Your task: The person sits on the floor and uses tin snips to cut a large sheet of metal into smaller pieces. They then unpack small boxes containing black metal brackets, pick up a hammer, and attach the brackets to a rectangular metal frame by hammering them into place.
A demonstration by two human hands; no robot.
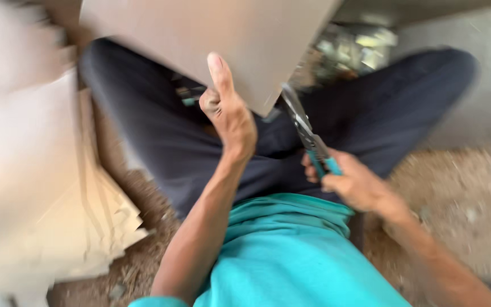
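— Two hands at work, both busy. What has each got?

— The left hand (228, 111) is closed on the lower edge of a cardboard sheet (211, 34), thumb pressed flat up its face, fingers tucked behind. The right hand (350, 182) is wrapped tight around the teal handles of a pair of scissors (308, 136).

— How do the blades lie against the sheet?

— They slant up and to the left from the right hand, tips meeting the sheet's lower corner, just right of the left thumb. The sheet tilts up and away above the lap, so it lies ahead of both hands; the left is the nearer, touching it.

— Are the blades parted?

— Too blurred to tell.

— And round about?

— Dark trousers (160, 131) with legs spread, a turquoise shirt (291, 256) below. A stack of pale cardboard pieces (86, 216) sits at the left on a dusty floor (467, 193). Nothing stands between scissors and sheet.
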